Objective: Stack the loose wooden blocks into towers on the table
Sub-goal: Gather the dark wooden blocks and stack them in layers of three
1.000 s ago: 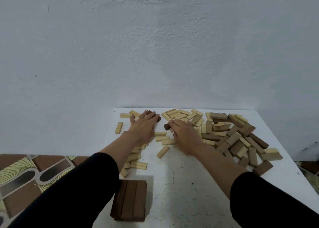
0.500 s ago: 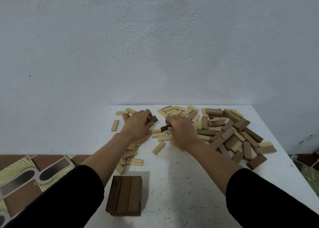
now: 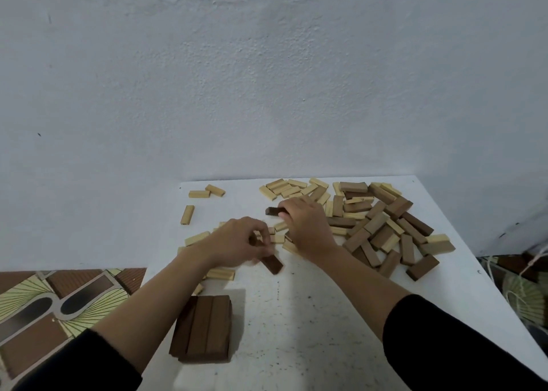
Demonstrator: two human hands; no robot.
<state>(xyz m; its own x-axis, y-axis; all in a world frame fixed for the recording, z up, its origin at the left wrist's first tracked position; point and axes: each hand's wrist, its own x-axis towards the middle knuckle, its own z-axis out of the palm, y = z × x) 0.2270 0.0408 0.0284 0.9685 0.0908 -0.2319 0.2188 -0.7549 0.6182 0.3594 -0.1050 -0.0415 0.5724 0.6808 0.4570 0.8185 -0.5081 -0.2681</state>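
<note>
Nearest, 7 o'clock: I see a stack [image 3: 204,328] of dark blocks on the table [image 3: 296,346]. Centre: left hand [image 3: 234,247] pinches a brown block [image 3: 272,264]. Just beyond, right hand [image 3: 305,227] grips a second block [image 3: 274,211]. Loose pile [image 3: 382,224] at 2 o'clock.

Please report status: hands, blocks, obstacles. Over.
Left hand grips dark block. Right hand grips second dark block. Dark stack stands near left. Loose light blocks lie between.

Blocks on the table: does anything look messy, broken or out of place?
Mostly a jumble: the loose blocks lie scattered at all angles across the table's far side, some resting on others. Only the dark stack near the left edge is tidy. The left hand holds one dark block, the right hand another. Nothing looks broken.
</note>
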